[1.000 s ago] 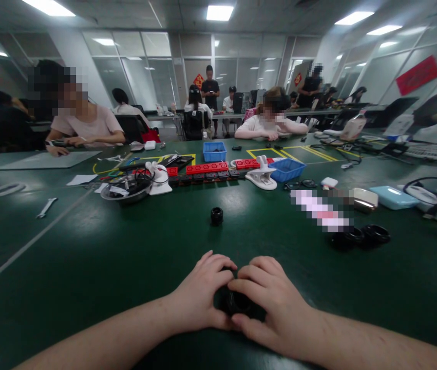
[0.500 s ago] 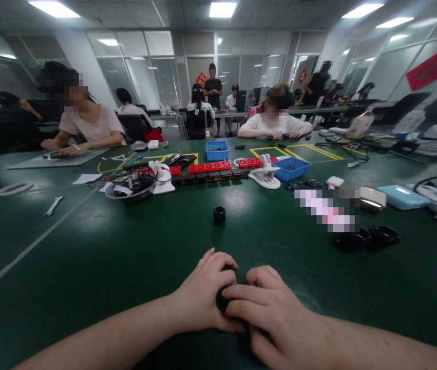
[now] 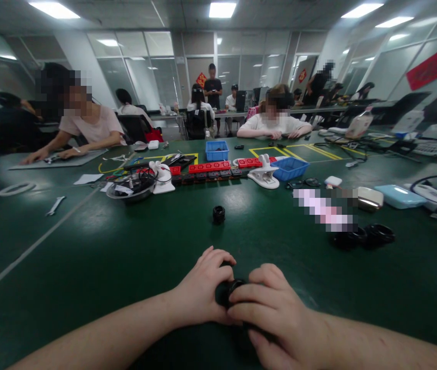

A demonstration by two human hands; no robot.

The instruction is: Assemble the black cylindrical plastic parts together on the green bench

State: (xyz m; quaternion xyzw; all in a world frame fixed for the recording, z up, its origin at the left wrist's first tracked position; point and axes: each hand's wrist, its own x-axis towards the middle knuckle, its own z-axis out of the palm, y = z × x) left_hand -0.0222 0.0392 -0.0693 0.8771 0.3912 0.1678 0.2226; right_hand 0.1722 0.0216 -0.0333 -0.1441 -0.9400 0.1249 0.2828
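Low in the head view, a round black plastic part [image 3: 236,285] with a shiny rim sits between my two hands, mostly covered by fingers. My right hand [image 3: 276,308] is closed over it from the right, fingers bent across its top and side. My left hand [image 3: 206,288] curls around its left side, with the thumb low against it and the index finger arched above. Farther up the table, a small black ring-shaped part [image 3: 219,215] stands alone.
Two larger black rings [image 3: 380,235] lie at the right, near a light blue case [image 3: 405,196]. Across the middle run red and black power strips [image 3: 209,166], a metal bowl [image 3: 129,191], white clips [image 3: 263,173] and blue baskets [image 3: 217,150]. A wrench [image 3: 55,205] lies left. Co-workers sit opposite.
The black part has turned or shifted right with my right hand, and more of its rim shows. My left fingers have opened slightly around it. The co-worker at left has reached forward.
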